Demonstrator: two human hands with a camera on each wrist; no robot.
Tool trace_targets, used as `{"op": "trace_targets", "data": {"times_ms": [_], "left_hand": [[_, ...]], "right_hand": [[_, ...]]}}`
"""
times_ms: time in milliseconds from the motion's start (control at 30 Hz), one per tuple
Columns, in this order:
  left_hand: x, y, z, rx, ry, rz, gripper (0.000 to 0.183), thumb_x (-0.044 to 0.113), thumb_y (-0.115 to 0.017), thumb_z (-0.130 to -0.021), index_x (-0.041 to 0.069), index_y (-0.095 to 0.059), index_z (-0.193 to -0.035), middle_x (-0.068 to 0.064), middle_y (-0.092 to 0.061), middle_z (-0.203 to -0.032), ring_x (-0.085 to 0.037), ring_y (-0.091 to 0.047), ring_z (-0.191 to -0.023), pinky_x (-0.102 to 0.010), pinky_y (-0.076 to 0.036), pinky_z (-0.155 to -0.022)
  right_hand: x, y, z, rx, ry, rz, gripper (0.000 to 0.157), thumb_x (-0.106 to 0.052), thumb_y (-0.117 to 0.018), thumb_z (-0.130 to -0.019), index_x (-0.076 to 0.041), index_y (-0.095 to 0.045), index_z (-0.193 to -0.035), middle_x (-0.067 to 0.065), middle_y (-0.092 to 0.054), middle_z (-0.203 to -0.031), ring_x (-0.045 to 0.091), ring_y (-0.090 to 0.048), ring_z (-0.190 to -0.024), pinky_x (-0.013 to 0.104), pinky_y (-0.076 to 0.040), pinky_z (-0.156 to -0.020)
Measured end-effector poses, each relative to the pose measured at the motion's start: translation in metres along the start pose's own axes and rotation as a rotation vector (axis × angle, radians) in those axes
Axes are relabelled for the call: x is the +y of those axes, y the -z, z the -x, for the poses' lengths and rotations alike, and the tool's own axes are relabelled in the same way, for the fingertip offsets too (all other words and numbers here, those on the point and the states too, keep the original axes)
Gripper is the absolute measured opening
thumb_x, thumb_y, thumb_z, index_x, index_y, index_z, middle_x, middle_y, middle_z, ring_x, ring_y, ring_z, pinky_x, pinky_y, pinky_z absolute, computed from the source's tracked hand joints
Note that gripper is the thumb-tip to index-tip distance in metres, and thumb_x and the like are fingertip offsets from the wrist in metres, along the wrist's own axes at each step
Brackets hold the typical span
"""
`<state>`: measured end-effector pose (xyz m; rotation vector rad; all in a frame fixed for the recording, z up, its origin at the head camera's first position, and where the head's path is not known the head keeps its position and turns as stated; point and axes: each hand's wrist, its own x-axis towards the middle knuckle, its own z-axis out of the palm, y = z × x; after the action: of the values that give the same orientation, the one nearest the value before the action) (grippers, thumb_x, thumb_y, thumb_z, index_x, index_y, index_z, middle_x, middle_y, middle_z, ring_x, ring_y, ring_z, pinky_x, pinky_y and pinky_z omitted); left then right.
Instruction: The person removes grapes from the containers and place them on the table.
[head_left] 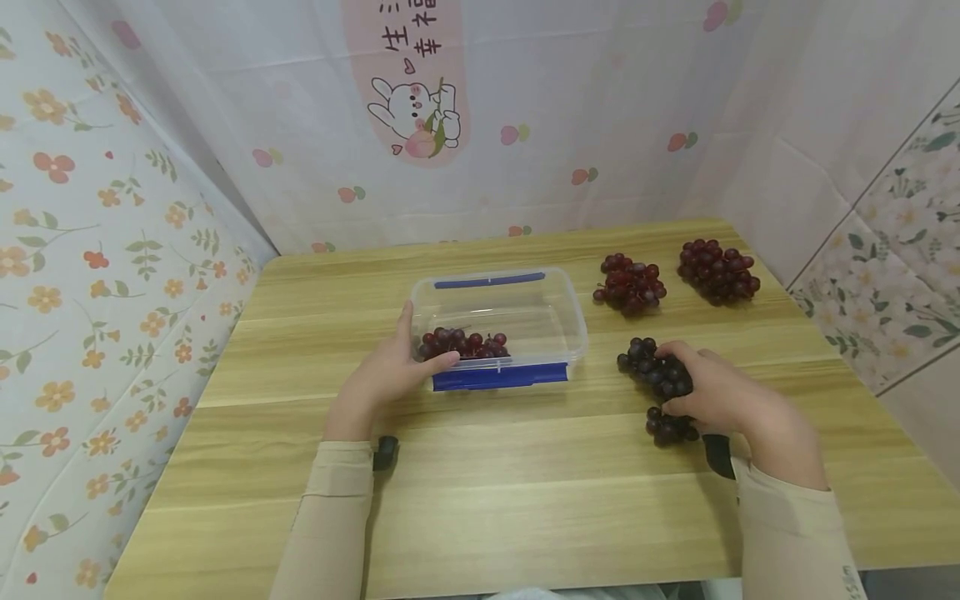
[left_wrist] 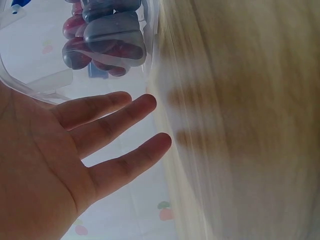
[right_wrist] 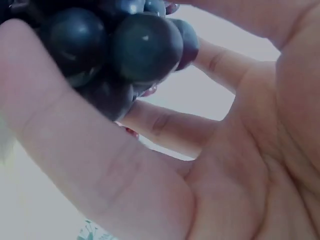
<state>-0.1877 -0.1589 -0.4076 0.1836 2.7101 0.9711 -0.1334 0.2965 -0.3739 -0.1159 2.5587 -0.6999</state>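
A clear plastic container (head_left: 577, 312) with blue side clips stands mid-table. Red grapes (head_left: 463, 342) lie in its front left part; the left wrist view shows them through the wall. My left hand (head_left: 386, 371) rests at the container's left end, thumb along the front left rim and other fingers fairly straight. On the right, my right hand (head_left: 723, 396) holds a bunch of black grapes (head_left: 651, 369), thumb and fingers curved about it. Dark grapes (right_wrist: 147, 47) also show between the fingers in the right wrist view. The lower black grapes (head_left: 670, 427) sit below the thumb, partly hidden.
Two bunches of red grapes lie at the back right: a smaller bunch (head_left: 632, 286) and a larger bunch (head_left: 718, 272) near the table's right edge. The wooden table (head_left: 555, 500) meets patterned cloth (head_left: 585, 125) at the back and sides.
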Motion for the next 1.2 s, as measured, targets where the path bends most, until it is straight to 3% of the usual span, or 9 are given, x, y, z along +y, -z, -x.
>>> {"op": "trace_targets", "data": {"times_ms": [233, 300, 433, 600, 767, 867, 967, 1067, 1200], "left_hand": [[0.000, 0.000, 0.000, -0.003, -0.004, 0.002, 0.139, 0.090, -0.064, -0.081, 0.025, 0.022, -0.169, -0.024, -0.023, -0.176, -0.046, -0.040, -0.156, -0.064, -0.035, -0.126], [0.000, 0.000, 0.000, -0.003, -0.004, -0.001, 0.139, 0.091, -0.063, -0.081, 0.025, 0.022, -0.169, -0.024, -0.023, -0.176, -0.046, -0.041, -0.155, -0.064, -0.036, -0.125], [-0.001, 0.001, 0.000, -0.007, -0.004, -0.003, 0.139, 0.091, -0.063, -0.081, 0.025, 0.023, -0.169, -0.024, -0.021, -0.176, -0.046, -0.040, -0.156, -0.064, -0.035, -0.126], [-0.002, 0.001, 0.000, -0.012, 0.000, -0.001, 0.139, 0.092, -0.063, -0.080, 0.026, 0.023, -0.169, -0.023, -0.020, -0.177, -0.046, -0.039, -0.157, -0.064, -0.035, -0.126], [-0.001, 0.001, 0.000, -0.020, 0.006, 0.003, 0.139, 0.092, -0.062, -0.080, 0.027, 0.024, -0.168, -0.023, -0.019, -0.177, -0.046, -0.037, -0.157, -0.064, -0.034, -0.126], [0.000, 0.000, 0.000, -0.025, 0.007, 0.007, 0.139, 0.092, -0.062, -0.080, 0.027, 0.024, -0.168, -0.023, -0.020, -0.177, -0.045, -0.038, -0.157, -0.064, -0.034, -0.126], [0.000, 0.001, 0.000, -0.024, 0.003, 0.009, 0.139, 0.091, -0.063, -0.081, 0.026, 0.024, -0.168, -0.024, -0.022, -0.176, -0.045, -0.041, -0.156, -0.063, -0.036, -0.125], [0.001, 0.002, 0.001, -0.027, 0.000, 0.007, 0.139, 0.091, -0.063, -0.081, 0.026, 0.024, -0.168, -0.024, -0.022, -0.176, -0.045, -0.041, -0.155, -0.063, -0.037, -0.125], [0.003, 0.003, 0.001, -0.032, 0.009, -0.011, 0.139, 0.091, -0.062, -0.081, 0.026, 0.024, -0.168, -0.024, -0.023, -0.176, -0.046, -0.042, -0.155, -0.064, -0.037, -0.124]], "right_hand": [[-0.001, -0.002, 0.000, -0.016, 0.003, -0.157, 0.075, -0.010, -0.069, -0.100, 0.005, -0.023, -0.157, 0.055, -0.026, -0.150, 0.026, -0.074, -0.088, 0.040, -0.066, -0.074], [-0.002, -0.003, -0.001, -0.018, -0.008, -0.189, 0.074, -0.009, -0.069, -0.100, 0.007, -0.022, -0.155, 0.055, -0.026, -0.151, 0.028, -0.075, -0.090, 0.042, -0.067, -0.075], [-0.003, -0.005, -0.001, 0.005, -0.001, -0.094, 0.076, -0.018, -0.075, -0.096, 0.007, -0.027, -0.150, 0.053, -0.036, -0.147, 0.046, -0.070, -0.109, 0.050, -0.064, -0.080], [-0.002, -0.007, 0.000, 0.049, 0.010, 0.008, 0.104, -0.041, -0.087, -0.089, 0.004, -0.022, -0.157, 0.052, -0.024, -0.154, 0.068, -0.043, -0.134, 0.073, -0.049, -0.100], [-0.007, -0.010, 0.000, 0.072, 0.067, 0.164, 0.136, -0.047, -0.097, -0.073, -0.011, -0.010, -0.170, 0.042, -0.004, -0.168, 0.075, -0.021, -0.143, 0.087, -0.038, -0.099], [-0.011, -0.013, -0.002, 0.037, 0.084, 0.287, 0.140, -0.045, -0.100, -0.068, -0.017, -0.010, -0.172, 0.038, -0.003, -0.171, 0.074, -0.017, -0.146, 0.082, -0.046, -0.093], [-0.016, -0.016, -0.003, -0.002, 0.089, 0.363, 0.141, -0.041, -0.102, -0.066, -0.017, -0.012, -0.172, 0.038, -0.003, -0.170, 0.072, -0.019, -0.147, 0.065, -0.056, -0.080], [-0.020, -0.018, -0.004, -0.041, 0.074, 0.387, 0.139, -0.037, -0.101, -0.069, -0.016, -0.010, -0.172, 0.041, -0.006, -0.169, 0.073, -0.021, -0.146, 0.049, -0.054, -0.068], [-0.025, -0.018, -0.006, -0.053, 0.062, 0.401, 0.129, -0.034, -0.097, -0.072, -0.013, -0.017, -0.171, 0.045, -0.014, -0.166, 0.072, -0.027, -0.144, 0.053, -0.054, -0.071]]}}
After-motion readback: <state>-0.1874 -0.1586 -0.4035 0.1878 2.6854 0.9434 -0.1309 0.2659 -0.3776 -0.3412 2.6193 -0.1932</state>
